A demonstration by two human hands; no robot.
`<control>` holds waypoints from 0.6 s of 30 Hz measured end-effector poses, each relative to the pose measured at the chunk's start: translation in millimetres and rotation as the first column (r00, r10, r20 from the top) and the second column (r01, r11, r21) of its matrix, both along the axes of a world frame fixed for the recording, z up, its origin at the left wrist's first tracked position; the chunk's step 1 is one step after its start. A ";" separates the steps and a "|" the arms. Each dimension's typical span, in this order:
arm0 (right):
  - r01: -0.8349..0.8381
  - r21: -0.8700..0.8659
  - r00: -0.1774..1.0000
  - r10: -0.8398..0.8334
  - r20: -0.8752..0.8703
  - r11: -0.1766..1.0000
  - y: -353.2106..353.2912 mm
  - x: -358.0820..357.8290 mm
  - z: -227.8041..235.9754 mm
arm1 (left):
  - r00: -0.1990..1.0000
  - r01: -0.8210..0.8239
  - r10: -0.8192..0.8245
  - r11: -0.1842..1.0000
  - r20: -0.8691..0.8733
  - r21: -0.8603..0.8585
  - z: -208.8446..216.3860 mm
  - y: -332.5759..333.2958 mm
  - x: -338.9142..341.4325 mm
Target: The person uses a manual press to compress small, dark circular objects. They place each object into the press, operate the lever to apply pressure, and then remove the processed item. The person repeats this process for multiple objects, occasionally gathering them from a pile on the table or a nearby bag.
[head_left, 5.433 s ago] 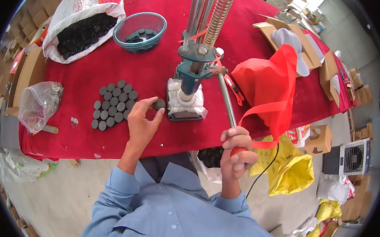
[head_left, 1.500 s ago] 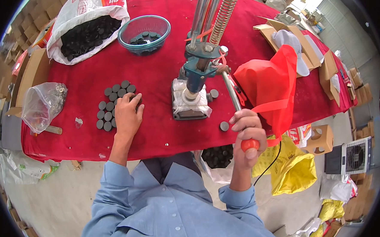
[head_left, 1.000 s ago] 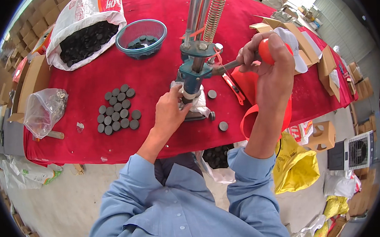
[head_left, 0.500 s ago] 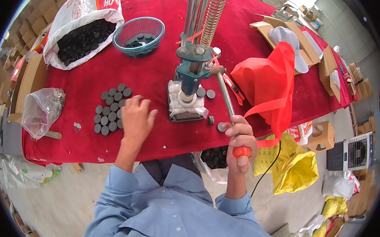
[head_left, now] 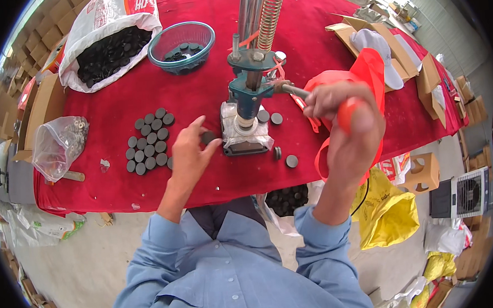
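Note:
On the red-covered table stands a dark green hand press (head_left: 247, 90) with a coil spring (head_left: 272, 19); its base (head_left: 245, 147) is wrapped in white plastic. My left hand (head_left: 186, 156) is just left of that base, pinching a black disc (head_left: 207, 137) between thumb and fingers. Left of this hand lies a group of black discs (head_left: 150, 138). My right hand (head_left: 351, 106), somewhat blurred, is closed round the end of the press lever (head_left: 295, 90), whose red knob (head_left: 351, 115) shows by the thumb. Beside the base rest a few loose discs (head_left: 291, 161).
A teal basket (head_left: 181, 48) of parts and a white sack (head_left: 112, 41) of black discs sit at the far left. A clear bag (head_left: 61, 147) of small rings lies nearer. To the right are a red bag (head_left: 367, 69), a utility knife (head_left: 314, 124) and a grey cap (head_left: 383, 55).
My left hand has moved right from the group of discs to the press base, with a disc now showing in its fingers. My right hand has swung the lever up and right.

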State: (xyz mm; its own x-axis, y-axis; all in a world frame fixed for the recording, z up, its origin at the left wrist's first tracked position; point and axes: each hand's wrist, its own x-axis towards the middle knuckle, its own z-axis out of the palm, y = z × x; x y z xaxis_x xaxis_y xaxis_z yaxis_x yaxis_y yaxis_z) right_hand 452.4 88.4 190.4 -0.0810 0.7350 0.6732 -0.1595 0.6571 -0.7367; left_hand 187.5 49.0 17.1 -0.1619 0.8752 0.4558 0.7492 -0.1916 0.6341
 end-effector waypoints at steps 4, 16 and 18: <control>0.050 -0.228 0.999 -0.044 0.029 0.972 26.4 -14.4 39.1 | 0.994 0.095 -0.097 0.995 0.060 0.027 7.7 28.4 42.6; -0.100 0.029 0.990 0.103 -0.095 0.995 -5.2 1.5 -15.0 | 0.993 0.106 -0.111 0.986 0.035 0.129 -14.1 43.6 52.3; -0.066 0.104 0.993 0.075 -0.089 0.992 -20.2 0.2 -33.6 | 0.994 0.100 -0.106 0.986 0.038 0.131 -6.3 41.5 50.1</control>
